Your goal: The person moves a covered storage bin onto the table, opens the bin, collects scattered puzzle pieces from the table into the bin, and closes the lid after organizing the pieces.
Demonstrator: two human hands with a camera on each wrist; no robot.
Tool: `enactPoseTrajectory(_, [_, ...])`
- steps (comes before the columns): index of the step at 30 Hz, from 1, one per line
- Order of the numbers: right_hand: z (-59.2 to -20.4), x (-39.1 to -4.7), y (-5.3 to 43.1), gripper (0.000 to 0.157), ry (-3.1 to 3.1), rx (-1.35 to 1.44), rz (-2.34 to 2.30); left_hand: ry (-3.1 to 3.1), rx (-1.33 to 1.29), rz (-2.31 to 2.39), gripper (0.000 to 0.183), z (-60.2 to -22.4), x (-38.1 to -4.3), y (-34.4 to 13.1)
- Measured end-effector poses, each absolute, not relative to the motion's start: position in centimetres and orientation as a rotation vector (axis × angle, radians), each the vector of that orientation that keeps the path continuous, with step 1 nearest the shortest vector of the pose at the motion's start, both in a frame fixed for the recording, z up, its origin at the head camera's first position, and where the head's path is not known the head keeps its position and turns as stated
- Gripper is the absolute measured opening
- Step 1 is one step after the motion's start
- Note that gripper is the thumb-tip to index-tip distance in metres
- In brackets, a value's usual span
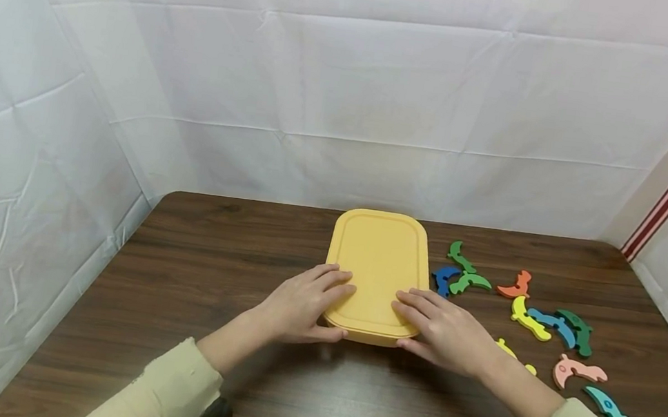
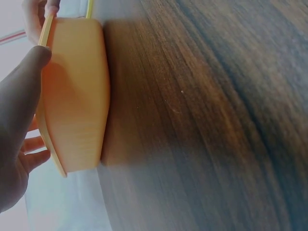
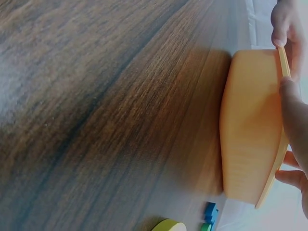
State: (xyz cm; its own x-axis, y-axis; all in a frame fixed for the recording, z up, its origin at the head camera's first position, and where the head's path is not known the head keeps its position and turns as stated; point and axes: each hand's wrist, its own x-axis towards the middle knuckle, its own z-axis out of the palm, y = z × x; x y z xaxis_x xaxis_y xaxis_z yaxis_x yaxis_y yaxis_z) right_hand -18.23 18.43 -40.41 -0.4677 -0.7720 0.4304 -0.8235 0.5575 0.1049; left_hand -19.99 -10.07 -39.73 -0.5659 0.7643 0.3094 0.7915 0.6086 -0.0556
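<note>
A yellow lidded box (image 1: 371, 339) stands upright on the table, its flat yellow lid (image 1: 378, 256) lying on top. My left hand (image 1: 303, 304) holds the lid's near left corner, fingers over the top and thumb at the front rim. At the near right corner my right hand (image 1: 447, 330) holds the lid the same way. In the left wrist view, the left thumb (image 2: 41, 55) touches the lid's edge. The right thumb (image 3: 288, 89) meets that edge in the right wrist view. What is inside the box is hidden.
Several coloured curved pieces lie to the right of the box, among them a red piece (image 1: 515, 285), a pink piece (image 1: 578, 371) and a teal piece (image 1: 606, 407). A yellow piece (image 1: 505, 346) is partly hidden by the right forearm. White cloth (image 1: 349, 85) hangs behind the table (image 1: 208, 263).
</note>
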Motion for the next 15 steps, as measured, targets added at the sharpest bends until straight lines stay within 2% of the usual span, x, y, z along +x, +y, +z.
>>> enactPoseTrajectory(15, [-40.28, -18.22, 18.57, 0.051, -2.279, 1.328, 0.098, -2.574, -1.252, -0.113, 0.061, -39.02, -19.71, -10.11])
